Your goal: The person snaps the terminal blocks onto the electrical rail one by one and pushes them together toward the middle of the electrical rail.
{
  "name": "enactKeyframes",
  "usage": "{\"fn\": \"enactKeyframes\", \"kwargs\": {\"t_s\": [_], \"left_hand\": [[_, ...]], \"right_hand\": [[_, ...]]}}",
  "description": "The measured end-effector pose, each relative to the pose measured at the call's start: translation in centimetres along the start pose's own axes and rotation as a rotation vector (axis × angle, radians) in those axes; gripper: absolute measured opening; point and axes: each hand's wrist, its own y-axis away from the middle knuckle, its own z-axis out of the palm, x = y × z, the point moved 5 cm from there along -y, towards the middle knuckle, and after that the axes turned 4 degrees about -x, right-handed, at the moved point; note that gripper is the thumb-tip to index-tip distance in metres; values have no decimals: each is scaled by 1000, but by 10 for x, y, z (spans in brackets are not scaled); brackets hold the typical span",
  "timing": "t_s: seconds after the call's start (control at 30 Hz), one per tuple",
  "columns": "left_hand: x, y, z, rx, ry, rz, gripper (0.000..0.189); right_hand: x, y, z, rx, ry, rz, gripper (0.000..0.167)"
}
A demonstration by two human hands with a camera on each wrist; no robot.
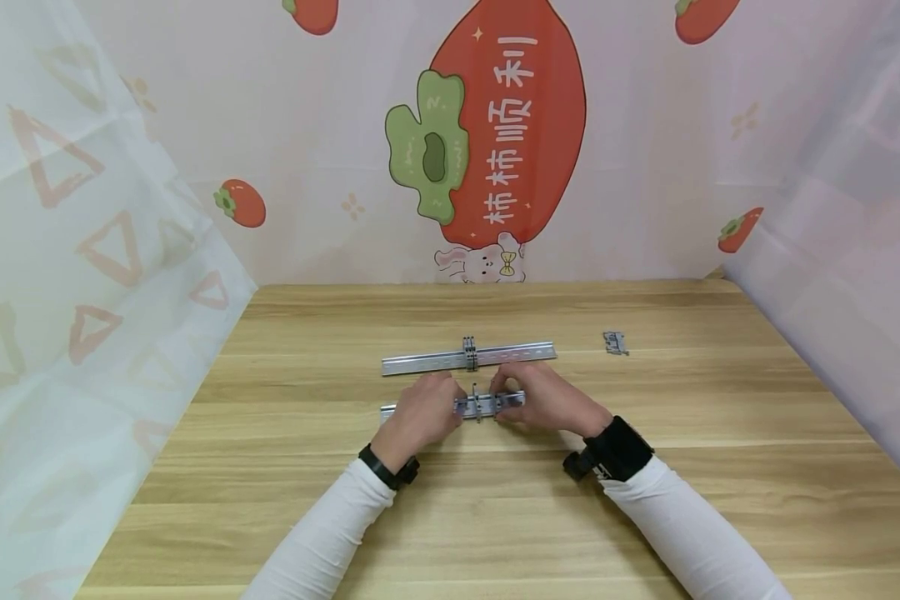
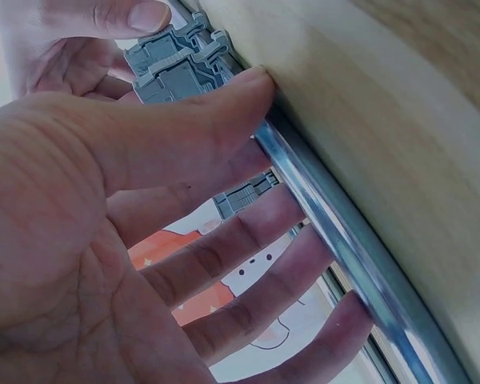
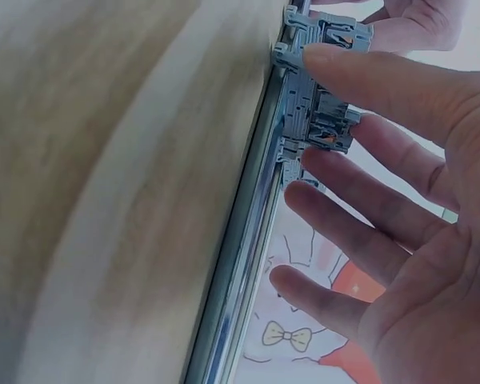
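Observation:
My left hand [image 1: 425, 408] holds the nearer metal DIN rail [image 1: 487, 407], its thumb on the near edge and fingertips [image 2: 348, 312] along the far side. Two grey terminal blocks stand on this rail; one block [image 1: 477, 403] is near its middle. My right hand [image 1: 546, 396] pinches the other terminal block [image 3: 324, 108] between thumb and index finger, the remaining fingers [image 3: 320, 300] spread out. How firmly that block sits on the rail cannot be told. The left hand covers part of the rail.
Behind lies a second DIN rail [image 1: 423, 363] carrying several grey terminal blocks [image 1: 470, 354] side by side. A loose terminal block [image 1: 614, 342] lies flat at the right on the wooden table [image 1: 495, 517]. Printed cloth [image 1: 307, 150] hangs along the back and sides.

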Motion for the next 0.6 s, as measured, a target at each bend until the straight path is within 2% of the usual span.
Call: {"fn": "enactKeyframes", "kwargs": {"t_s": [0.3,0.6], "left_hand": [[0,-1,0,-12,7,-8,17],[0,-1,0,9,-6,25,12]], "right_hand": [[-2,-2,2,17,-17,-11,33],[-5,-3,5,37,-18,-31,34]]}}
